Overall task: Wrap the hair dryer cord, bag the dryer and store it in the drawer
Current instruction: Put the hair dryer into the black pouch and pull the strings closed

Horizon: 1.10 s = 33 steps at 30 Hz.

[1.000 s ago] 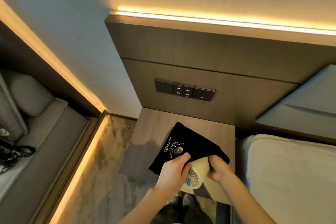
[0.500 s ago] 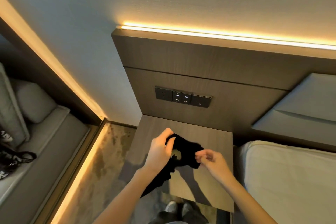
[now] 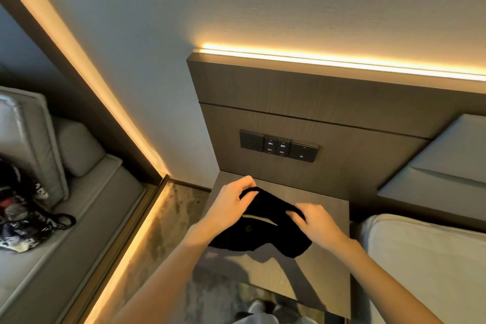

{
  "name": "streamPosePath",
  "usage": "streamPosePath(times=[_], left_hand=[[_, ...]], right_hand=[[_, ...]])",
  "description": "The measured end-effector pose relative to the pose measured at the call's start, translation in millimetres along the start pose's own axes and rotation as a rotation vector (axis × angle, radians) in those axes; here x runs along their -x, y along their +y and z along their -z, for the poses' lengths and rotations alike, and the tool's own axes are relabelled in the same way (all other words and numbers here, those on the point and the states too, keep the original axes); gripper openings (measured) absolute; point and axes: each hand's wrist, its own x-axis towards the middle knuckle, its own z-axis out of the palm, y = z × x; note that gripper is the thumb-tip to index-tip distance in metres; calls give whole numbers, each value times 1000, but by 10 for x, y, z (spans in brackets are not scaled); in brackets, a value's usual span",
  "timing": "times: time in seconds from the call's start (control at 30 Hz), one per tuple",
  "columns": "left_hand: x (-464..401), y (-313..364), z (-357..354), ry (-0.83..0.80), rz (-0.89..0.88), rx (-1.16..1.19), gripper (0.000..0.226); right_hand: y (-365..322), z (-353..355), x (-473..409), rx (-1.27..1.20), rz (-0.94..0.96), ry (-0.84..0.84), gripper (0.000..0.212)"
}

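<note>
A black cloth bag [image 3: 259, 234] hangs above the wooden nightstand [image 3: 324, 271], held up by both hands. My left hand [image 3: 227, 205] pinches the bag's top edge at the left. At the right end of that edge my right hand [image 3: 317, 223] grips it. A thin pale sliver of the cream hair dryer [image 3: 259, 218] shows in the bag's mouth; the rest of the dryer is hidden inside. No cord is visible, and no drawer can be seen from this angle.
A dark switch and socket panel [image 3: 278, 145] is on the wooden headboard wall behind the nightstand. The bed [image 3: 426, 258] borders the nightstand on the right. A grey sofa bench [image 3: 86, 205] with a patterned bag [image 3: 23, 216] lies at left, across a strip of floor.
The cream dryer, whose rear grille stuck out of the bag a second ago, has gone inside. Both hands moved up to the bag's top edge and now pull it apart sideways.
</note>
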Motion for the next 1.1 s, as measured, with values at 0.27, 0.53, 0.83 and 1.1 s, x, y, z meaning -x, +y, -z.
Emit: streamPosePath(times=[0.27,0.53,0.83,1.1], left_hand=[[120,-321,281,-303,178,-164,14],[369,-794,166,-205,551,-300,13],[130,-545,133,109,679,241,23],[56,-85,327,8,497,464,21]], right_hand=[[-127,246,-30,-86,11,57,20],[-465,361,56,-222,91,-16,19],[-310,649,116,-349,49,-60,19],[210,445,150,-606,-170,-192,11]])
